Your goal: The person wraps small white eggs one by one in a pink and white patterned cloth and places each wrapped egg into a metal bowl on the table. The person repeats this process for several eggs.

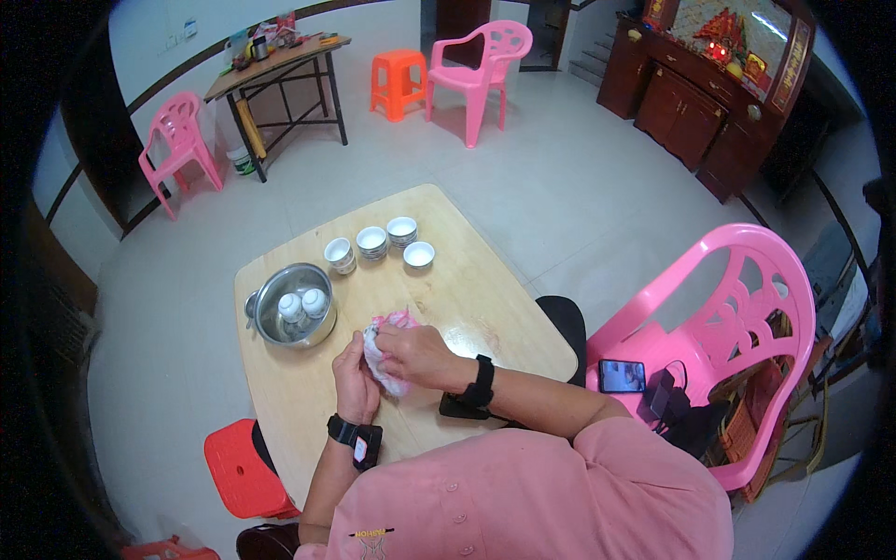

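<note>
Over the near part of the wooden table (pixel 483 301), my left hand (pixel 358 381) holds a white and pink cloth (pixel 389 381) from its left side. My right hand (pixel 420 353) grips the same cloth from above, its fingers pushed into the folds. Whether a cup is wrapped inside is hidden by the cloth and fingers. To the left stands a steel pot (pixel 297 341) with two small white cups (pixel 302 305) upside down in it. Beyond my hands are stacked patterned cups (pixel 340 256), two stacks of small bowls (pixel 372 243) (pixel 402 232), and one white bowl (pixel 418 255) by itself.
A pink plastic chair (pixel 700 350) at the right carries a phone (pixel 621 376) and a dark adapter with cables (pixel 658 393). A red stool (pixel 241 469) stands at the table's left. Farther off are a side table (pixel 280 66), an orange stool (pixel 397 84) and a wooden cabinet (pixel 675 105).
</note>
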A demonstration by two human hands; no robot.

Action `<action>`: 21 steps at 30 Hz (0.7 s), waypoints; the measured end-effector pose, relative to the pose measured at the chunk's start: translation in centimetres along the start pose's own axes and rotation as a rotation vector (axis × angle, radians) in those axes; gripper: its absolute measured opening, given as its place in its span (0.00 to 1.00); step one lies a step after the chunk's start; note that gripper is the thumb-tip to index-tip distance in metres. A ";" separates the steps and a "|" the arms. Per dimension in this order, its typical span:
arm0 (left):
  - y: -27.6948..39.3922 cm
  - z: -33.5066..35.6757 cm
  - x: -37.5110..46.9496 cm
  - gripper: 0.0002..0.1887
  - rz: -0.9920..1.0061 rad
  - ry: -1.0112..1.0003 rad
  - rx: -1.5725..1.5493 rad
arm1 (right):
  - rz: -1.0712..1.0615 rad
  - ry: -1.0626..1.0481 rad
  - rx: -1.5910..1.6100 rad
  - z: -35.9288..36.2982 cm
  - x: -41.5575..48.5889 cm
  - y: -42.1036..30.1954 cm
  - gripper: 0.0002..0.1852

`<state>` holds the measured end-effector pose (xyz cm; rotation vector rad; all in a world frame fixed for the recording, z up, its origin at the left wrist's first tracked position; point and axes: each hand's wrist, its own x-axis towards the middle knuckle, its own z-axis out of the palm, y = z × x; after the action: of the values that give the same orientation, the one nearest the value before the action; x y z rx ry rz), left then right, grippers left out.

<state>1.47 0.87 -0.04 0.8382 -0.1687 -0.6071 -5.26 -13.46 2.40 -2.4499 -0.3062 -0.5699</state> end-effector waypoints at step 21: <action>-1.7 -1.5 0.2 0.09 0.033 0.118 0.131 | 0.793 0.233 1.426 0.4 1.4 1.5 0.08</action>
<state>1.43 0.91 -2.28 0.9936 -0.1153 -0.5182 -3.36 -14.33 2.05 -0.9490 0.2967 -0.1308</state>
